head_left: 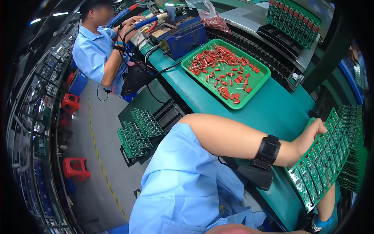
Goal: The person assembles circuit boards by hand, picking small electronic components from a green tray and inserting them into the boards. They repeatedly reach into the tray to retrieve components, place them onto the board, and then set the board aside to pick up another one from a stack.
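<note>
At the right, my left hand reaches across with its fingers curled over the upper left edge of a green circuit board panel. This panel is tilted and densely covered with small parts. Below it, my right forearm comes up with a blue wrist strap. The panel hides my right hand, so its fingers do not show. Just beyond the held panel, several more green circuit boards stand close together in a row.
A green tray of red components with thin leads lies on the teal bench. Further boards stand in a rack at the back right and a lower rack at left. A co-worker handles something beside a blue machine.
</note>
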